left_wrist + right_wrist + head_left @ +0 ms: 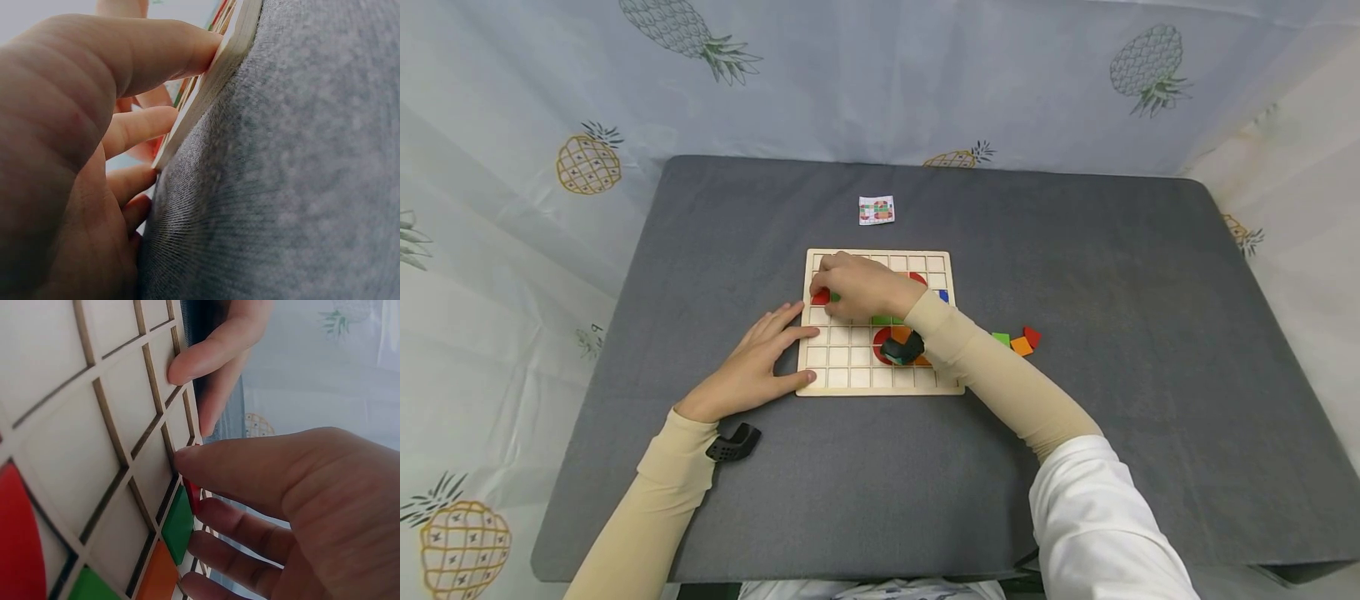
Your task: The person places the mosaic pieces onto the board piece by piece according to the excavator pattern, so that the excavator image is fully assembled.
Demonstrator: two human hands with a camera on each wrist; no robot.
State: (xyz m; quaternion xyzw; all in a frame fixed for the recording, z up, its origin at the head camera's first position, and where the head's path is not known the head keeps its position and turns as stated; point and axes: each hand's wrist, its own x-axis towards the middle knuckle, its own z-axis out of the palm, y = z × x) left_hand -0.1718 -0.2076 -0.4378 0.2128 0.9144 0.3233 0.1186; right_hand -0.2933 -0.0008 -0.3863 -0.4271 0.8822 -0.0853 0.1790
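Note:
A square wooden grid board [838,379] lies on the table. My left hand [752,367] rests at its left edge, with fingers spread and fingertips touching the rim. My right hand [871,287] reaches across the board to its left column. Its thumb and index finger pinch a red tile [192,495] there, beside a green tile [178,525] and an orange tile [157,575] set in the grid. Another red piece [880,346] with a curved edge lies lower on the board, partly behind the black wrist device. My right hand and forearm hide several cells.
A small printed pattern card [876,211] lies behind the board. To the right of the board are loose tiles: a green one [1001,338], an orange one [1022,346] and a red one [1032,337]. The grey table [1112,275] is surrounded by pineapple-print curtains.

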